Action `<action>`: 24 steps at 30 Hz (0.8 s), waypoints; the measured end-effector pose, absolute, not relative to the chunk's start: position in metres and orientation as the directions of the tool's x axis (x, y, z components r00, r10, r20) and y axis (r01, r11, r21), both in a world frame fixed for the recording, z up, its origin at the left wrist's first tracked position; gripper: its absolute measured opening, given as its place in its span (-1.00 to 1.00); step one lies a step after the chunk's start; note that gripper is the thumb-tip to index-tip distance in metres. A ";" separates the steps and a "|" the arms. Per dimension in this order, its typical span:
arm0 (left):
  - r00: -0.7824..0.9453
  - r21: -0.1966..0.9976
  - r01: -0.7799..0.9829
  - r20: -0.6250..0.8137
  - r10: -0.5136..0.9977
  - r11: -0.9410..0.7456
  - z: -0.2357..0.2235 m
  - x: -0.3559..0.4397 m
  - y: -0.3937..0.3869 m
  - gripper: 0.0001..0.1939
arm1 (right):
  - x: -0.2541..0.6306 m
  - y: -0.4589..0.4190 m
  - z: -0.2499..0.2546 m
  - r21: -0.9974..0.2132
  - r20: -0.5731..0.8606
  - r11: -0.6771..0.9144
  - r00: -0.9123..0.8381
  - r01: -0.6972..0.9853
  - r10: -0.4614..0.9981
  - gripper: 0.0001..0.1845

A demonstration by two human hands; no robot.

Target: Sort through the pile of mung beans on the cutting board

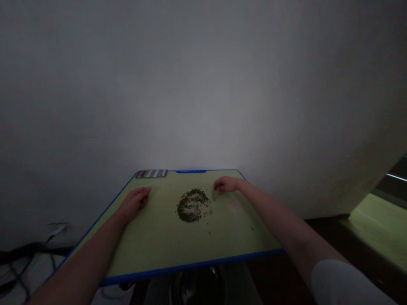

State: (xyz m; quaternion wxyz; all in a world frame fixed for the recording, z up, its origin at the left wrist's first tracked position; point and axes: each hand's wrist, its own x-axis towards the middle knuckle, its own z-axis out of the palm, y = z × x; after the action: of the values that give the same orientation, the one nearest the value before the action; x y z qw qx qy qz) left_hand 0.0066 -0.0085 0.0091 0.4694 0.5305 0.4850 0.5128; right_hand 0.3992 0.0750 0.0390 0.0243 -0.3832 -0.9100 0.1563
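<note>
A pile of small dark green beans (183, 210) mixed with white grains (193, 211) lies mid-board, with several loose beans at its right edge. My right hand (225, 184) is just beyond that edge, fingers curled down and pinched together; anything between the fingertips is too small to make out. Under my right forearm a thin, separate patch of white grains (235, 206) is spread out. To the left of the pile my left hand (135, 201) rests on the board, its fingers curled closed, with nothing visible in it.
The pale yellow-green board (165, 250) has a blue rim and stands against a white wall (203, 93). A phone (151, 173) lies at its far left corner. Dark cables (23, 254) are at lower left, and a round shiny metal object (199, 288) sits below the near edge.
</note>
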 end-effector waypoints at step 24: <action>-0.001 0.994 0.047 0.099 0.995 -0.098 0.006 0.004 -0.008 -0.65 | 0.374 0.054 0.047 -0.283 0.043 0.721 -0.743 0.632 0.668 -0.76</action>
State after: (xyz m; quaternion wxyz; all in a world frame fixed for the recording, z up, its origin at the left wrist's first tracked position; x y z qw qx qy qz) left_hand 0.0041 -0.0081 0.0062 0.4622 0.5349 0.4870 0.5130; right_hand 0.3735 0.0544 0.0469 0.0710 -0.3513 -0.9250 0.1263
